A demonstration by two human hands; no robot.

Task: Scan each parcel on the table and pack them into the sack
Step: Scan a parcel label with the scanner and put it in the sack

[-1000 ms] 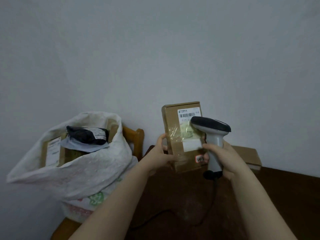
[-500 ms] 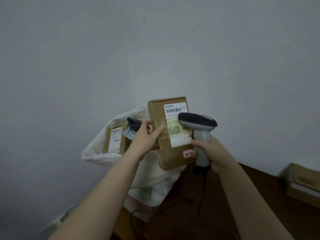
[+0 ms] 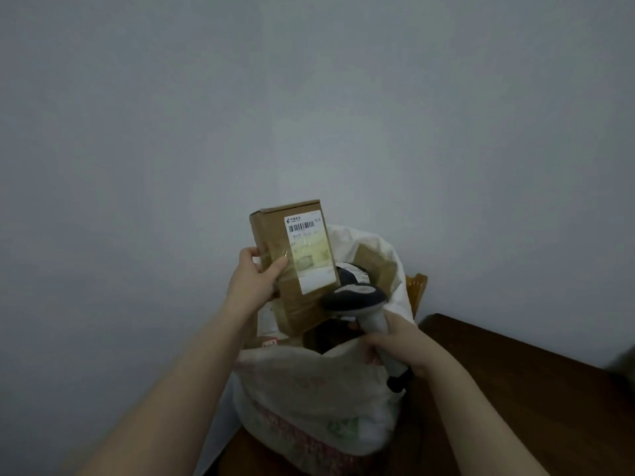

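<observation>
While the parcel [image 3: 292, 286] is held upright and slightly tilted above the open mouth of the sack [image 3: 309, 389], it is gripped along its left long edge by the left hand [image 3: 256, 281], with the thumb pressed on the front face and the fingers [image 3: 248, 255] curled round to the back. A light, stiff load is suggested by the 1-handed hold and the flat, crisp cardboard. The clear tape across the middle is likely to be slick, so a hold on the bare cardboard of the long edges is judged safer than one on the taped band or the label. The parcel is seen as a slim brown cardboard box, taller than wide, with a white shipping label [image 3: 311, 259] on its front, a barcode printed at the label's top and a greenish patch below. The scanner [image 3: 355, 298] is gripped by its handle in the right hand [image 3: 398, 341], whose fingers are wrapped round it, just beside the parcel's lower right corner and over the sack's rim. Inside the sack, 1 more brown box [image 3: 372, 266] and a dark packet [image 3: 350, 274] are partly shown. The sack appears to be rested on a wooden chair [image 3: 417, 286] beside the dark counter [image 3: 515, 389].
</observation>
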